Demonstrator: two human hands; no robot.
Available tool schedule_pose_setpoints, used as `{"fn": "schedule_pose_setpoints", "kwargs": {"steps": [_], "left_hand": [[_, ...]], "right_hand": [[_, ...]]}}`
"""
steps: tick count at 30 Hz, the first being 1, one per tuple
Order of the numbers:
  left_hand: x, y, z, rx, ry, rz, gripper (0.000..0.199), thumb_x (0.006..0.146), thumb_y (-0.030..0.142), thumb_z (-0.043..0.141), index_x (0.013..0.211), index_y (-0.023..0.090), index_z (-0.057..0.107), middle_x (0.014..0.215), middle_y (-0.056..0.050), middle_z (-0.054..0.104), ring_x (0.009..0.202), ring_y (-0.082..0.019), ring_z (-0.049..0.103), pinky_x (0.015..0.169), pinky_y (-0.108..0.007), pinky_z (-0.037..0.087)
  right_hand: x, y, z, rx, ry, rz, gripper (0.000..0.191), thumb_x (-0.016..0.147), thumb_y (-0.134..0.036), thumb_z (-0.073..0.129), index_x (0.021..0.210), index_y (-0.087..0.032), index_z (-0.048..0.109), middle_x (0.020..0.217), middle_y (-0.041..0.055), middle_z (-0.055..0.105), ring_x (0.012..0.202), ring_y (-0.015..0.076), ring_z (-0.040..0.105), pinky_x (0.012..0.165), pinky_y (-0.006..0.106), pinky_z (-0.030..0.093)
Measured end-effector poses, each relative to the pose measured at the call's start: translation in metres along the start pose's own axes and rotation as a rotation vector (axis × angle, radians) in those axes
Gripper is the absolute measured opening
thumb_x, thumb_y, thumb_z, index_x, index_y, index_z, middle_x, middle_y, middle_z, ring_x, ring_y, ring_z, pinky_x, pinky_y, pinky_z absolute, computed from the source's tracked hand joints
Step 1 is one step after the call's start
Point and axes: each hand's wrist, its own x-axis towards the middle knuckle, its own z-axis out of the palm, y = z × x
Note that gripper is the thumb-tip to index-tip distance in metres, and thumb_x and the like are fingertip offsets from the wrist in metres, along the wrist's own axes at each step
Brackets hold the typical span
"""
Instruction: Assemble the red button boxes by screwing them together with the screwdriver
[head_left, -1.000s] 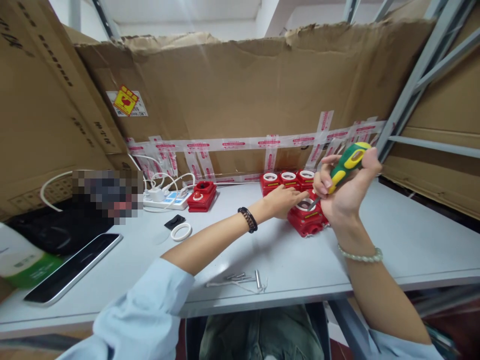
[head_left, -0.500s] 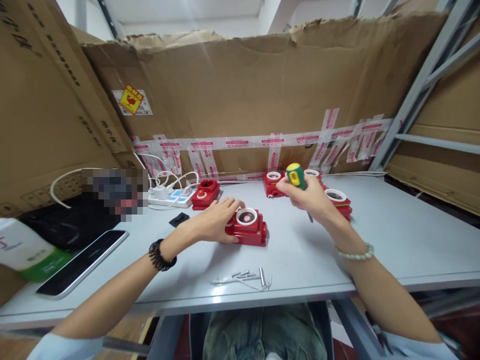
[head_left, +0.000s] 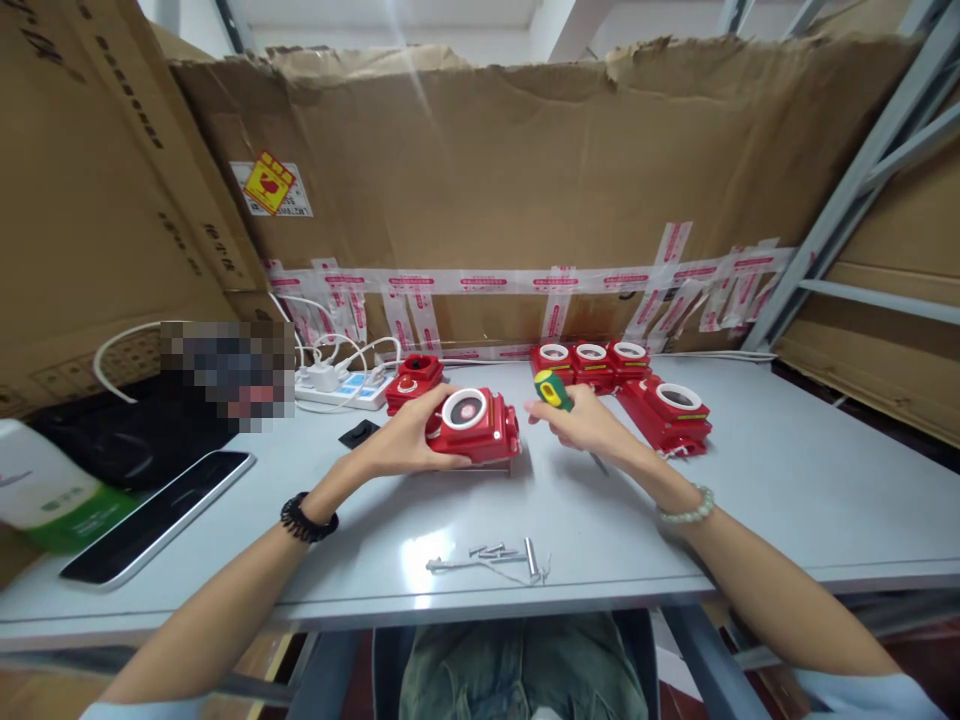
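Note:
My left hand grips a red box with a white ring by its left side, and the box is tilted and partly lifted off the table. Its lower edge cannot be made out fully. To the right of it, my right hand is closed around a screwdriver with a yellow and green handle. The shaft sticks out below the hand, pointing down to the right, away from the box. Several silver screws and a metal pin lie near the table's front edge beside a thin white strand.
Several similar red boxes stand at the back right, one closer to me. Another red unit is by a white power strip. At left lie a phone, a black bag and a green-white pack. Cardboard walls the back.
My left hand has raised and tilted the red box. My right hand has come left and down towards it with the screwdriver, away from the back row. The view has shifted slightly.

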Motion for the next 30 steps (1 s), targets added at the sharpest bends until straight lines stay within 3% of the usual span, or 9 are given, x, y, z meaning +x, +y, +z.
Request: {"fn": "schedule_pose_setpoints", "kwargs": {"steps": [3, 8, 17, 25, 30], "left_hand": [[0.0, -0.002, -0.003, -0.007, 0.087, -0.016, 0.071, 0.067, 0.042, 0.078, 0.127, 0.023, 0.045, 0.124, -0.008, 0.061, 0.107, -0.027, 0.062, 0.093, -0.04, 0.051], [0.0, -0.001, -0.002, 0.017, 0.109, -0.018, 0.069, 0.067, 0.04, 0.078, 0.126, 0.022, 0.045, 0.124, -0.009, 0.061, 0.108, -0.028, 0.062, 0.094, -0.042, 0.051], [0.001, 0.004, 0.004, 0.071, 0.171, 0.028, 0.066, 0.068, 0.038, 0.077, 0.124, 0.021, 0.045, 0.124, -0.009, 0.06, 0.109, -0.027, 0.061, 0.093, -0.041, 0.051], [0.0, 0.001, 0.007, 0.223, 0.224, 0.086, 0.067, 0.069, 0.041, 0.077, 0.125, 0.022, 0.044, 0.123, -0.01, 0.058, 0.112, -0.028, 0.057, 0.096, -0.042, 0.046], [0.0, 0.003, 0.009, 0.355, 0.22, 0.111, 0.063, 0.072, 0.043, 0.074, 0.124, 0.021, 0.045, 0.119, -0.012, 0.059, 0.109, -0.03, 0.055, 0.095, -0.045, 0.044]], "right_hand": [[-0.001, 0.009, 0.007, -0.061, -0.047, 0.011, 0.031, 0.074, -0.044, 0.065, 0.068, -0.015, 0.059, 0.045, -0.0082, 0.039, 0.04, 0.0056, 0.034, 0.042, 0.022, 0.027], [0.001, 0.016, 0.012, -0.112, -0.057, -0.026, 0.037, 0.072, -0.048, 0.063, 0.06, -0.019, 0.043, 0.049, -0.0081, 0.037, 0.047, 0.0062, 0.032, 0.047, 0.023, 0.025], [0.001, 0.016, 0.018, -0.085, 0.015, -0.062, 0.022, 0.069, -0.033, 0.059, 0.058, -0.018, 0.046, 0.046, -0.0074, 0.041, 0.046, 0.0071, 0.035, 0.049, 0.023, 0.027], [-0.003, 0.01, 0.015, -0.159, 0.0, -0.076, 0.032, 0.073, -0.035, 0.059, 0.049, -0.019, 0.046, 0.041, -0.004, 0.046, 0.042, 0.0083, 0.041, 0.051, 0.024, 0.034], [0.0, 0.018, 0.018, -0.212, -0.014, -0.111, 0.025, 0.07, -0.029, 0.056, 0.05, -0.018, 0.046, 0.043, -0.0034, 0.048, 0.045, 0.0093, 0.042, 0.051, 0.024, 0.035]]}}
